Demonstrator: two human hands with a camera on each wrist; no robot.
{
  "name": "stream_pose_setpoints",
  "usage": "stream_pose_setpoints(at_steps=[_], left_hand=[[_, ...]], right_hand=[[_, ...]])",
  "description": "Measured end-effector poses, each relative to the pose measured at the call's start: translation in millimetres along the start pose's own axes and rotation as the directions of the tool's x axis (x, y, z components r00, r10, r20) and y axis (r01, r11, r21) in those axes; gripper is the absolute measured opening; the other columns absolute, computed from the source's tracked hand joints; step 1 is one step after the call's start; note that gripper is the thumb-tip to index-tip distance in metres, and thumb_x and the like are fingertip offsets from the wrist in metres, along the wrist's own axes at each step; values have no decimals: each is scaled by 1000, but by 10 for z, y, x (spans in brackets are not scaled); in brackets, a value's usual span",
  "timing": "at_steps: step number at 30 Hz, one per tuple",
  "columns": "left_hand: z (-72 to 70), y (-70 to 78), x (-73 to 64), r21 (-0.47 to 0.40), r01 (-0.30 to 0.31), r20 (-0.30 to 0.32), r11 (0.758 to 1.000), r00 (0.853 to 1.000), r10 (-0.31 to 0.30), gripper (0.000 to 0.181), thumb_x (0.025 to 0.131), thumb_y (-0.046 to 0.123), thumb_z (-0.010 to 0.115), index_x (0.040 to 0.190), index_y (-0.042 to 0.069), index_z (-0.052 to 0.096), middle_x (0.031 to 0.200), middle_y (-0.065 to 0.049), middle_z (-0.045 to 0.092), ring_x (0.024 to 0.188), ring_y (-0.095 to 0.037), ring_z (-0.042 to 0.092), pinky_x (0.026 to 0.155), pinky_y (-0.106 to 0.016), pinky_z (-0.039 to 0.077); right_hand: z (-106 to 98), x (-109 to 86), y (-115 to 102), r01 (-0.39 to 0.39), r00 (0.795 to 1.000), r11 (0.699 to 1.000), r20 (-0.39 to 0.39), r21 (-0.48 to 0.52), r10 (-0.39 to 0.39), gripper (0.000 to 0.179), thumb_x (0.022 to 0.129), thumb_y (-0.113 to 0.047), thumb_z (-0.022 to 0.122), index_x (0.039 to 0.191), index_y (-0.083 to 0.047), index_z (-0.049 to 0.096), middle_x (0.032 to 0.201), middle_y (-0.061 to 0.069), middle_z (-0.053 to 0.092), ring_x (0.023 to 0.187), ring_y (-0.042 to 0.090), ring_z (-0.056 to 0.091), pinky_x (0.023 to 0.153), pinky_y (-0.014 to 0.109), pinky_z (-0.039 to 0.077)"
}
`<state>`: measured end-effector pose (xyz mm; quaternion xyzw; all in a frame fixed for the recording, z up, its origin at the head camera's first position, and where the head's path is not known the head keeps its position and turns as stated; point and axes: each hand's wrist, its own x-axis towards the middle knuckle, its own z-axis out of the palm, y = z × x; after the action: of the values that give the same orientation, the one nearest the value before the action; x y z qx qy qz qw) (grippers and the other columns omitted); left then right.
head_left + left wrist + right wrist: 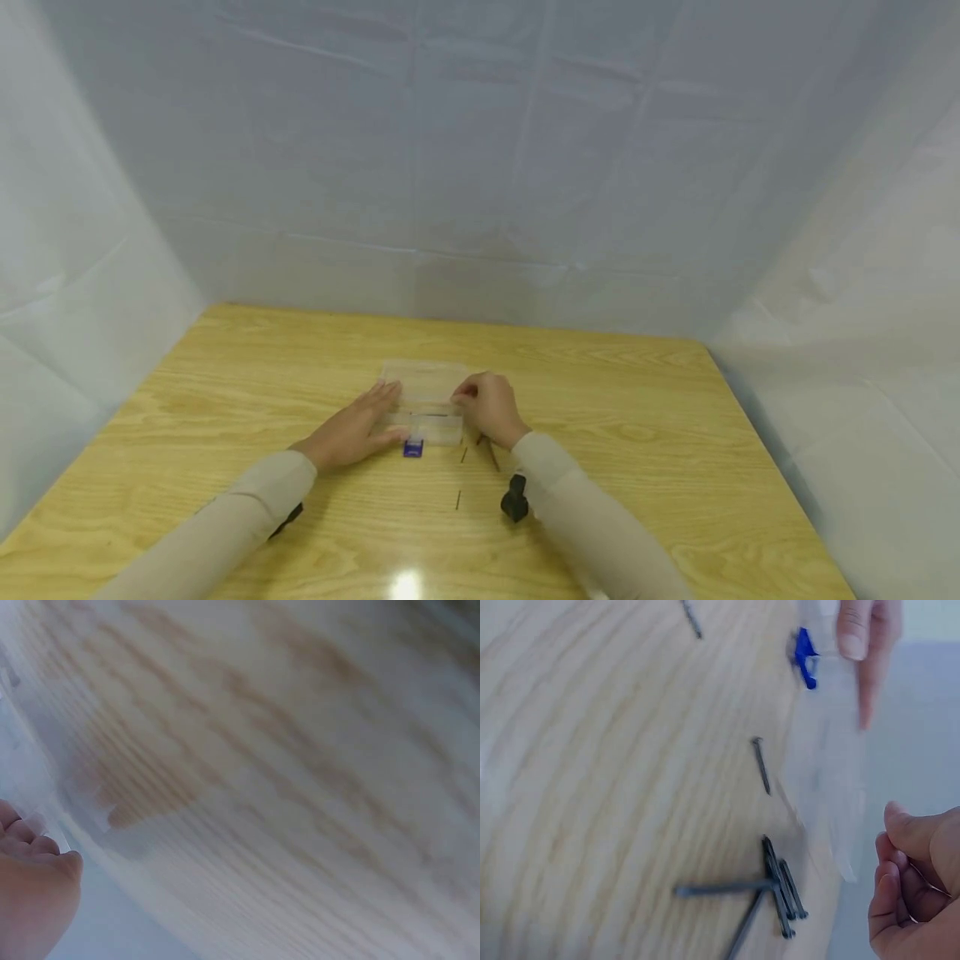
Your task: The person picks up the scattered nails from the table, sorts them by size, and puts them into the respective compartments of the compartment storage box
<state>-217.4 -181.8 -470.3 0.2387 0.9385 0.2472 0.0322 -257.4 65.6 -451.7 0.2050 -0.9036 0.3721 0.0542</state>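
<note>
A clear plastic box [437, 430] lies on the table with its transparent lid [423, 381] folded back behind it. A blue latch [413, 448] sits at its front edge; it also shows in the right wrist view [805, 658]. My left hand [356, 425] rests on the box's left side, fingers stretched out. At the right end of the box is my right hand [491, 407], its fingers curled toward the thumb. In the right wrist view this hand [919, 877] shows nothing between its fingertips. One dark nail or screw [761, 766] lies in front of the box.
A small pile of dark nails or screws [778, 889] lies near my right wrist, one long piece [724, 887] across it. Another single one [458, 500] lies closer to me. White sheeting [480, 167] stands behind and beside the wooden table [637, 417].
</note>
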Motion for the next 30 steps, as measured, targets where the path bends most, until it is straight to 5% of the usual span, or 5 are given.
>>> stream_pose_setpoints(at_steps=[14, 30], left_hand=[[-1, -30, 5, -8, 2, 0, 1000, 1000, -2, 84, 94, 53, 53, 151, 0, 22, 157, -17, 21, 145, -37, 14, 116, -54, 16], [20, -67, 8, 17, -24, -14, 1000, 1000, 24, 82, 95, 52, 52, 150, -1, 24, 156, -19, 22, 144, -38, 16, 116, -54, 18]], right_hand=[[-393, -205, 193, -63, 998, 996, -16, 58, 64, 7, 87, -12, 71, 84, -7, 75, 79, 4, 71, 68, 12, 62, 62, 28, 54], [-456, -771, 563, -141, 990, 988, 14, 68, 140, 5, 84, -12, 73, 82, -8, 75, 78, 1, 71, 66, 8, 59, 59, 23, 51]])
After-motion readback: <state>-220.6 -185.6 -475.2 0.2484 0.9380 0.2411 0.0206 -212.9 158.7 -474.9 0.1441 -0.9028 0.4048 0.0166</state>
